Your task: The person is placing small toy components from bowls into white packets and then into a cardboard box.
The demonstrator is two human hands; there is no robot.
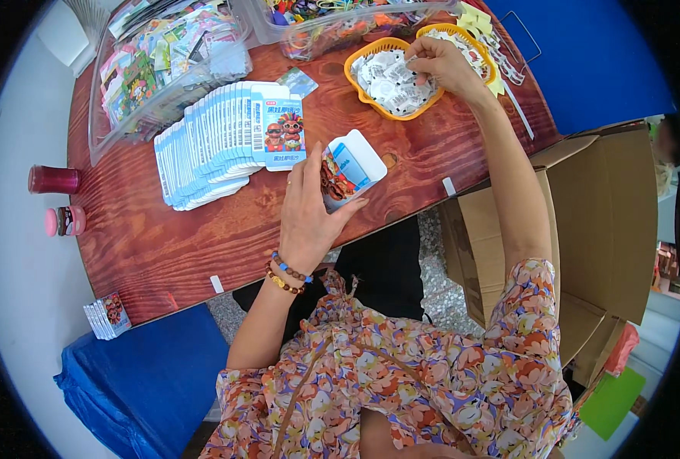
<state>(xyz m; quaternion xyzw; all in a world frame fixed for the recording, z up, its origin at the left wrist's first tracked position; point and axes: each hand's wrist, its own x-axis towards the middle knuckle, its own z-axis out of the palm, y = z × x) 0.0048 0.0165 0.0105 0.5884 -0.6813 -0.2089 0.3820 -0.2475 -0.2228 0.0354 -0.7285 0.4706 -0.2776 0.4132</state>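
Floral-sleeved forearms rise from the lower edge toward a reddish wooden table (164, 252). To the right of it stands a big open cardboard carton (600, 214). On the table, a fanned row of flat printed paper boxes (210, 145) lies left of centre, with clear plastic bins of colourful packets (164, 61) behind it.

At the far edge sits an orange basket of small white sachets (389, 80); the right hand (443, 65) reaches into it, fingertips pinched together on a sachet. The left hand (309, 210), with beaded bracelets at the wrist, wraps its fingers around a small open paper box (351, 168), holding it just above the table's near edge with its flap up. A dark red cup (53, 180) sits off the table's left side.
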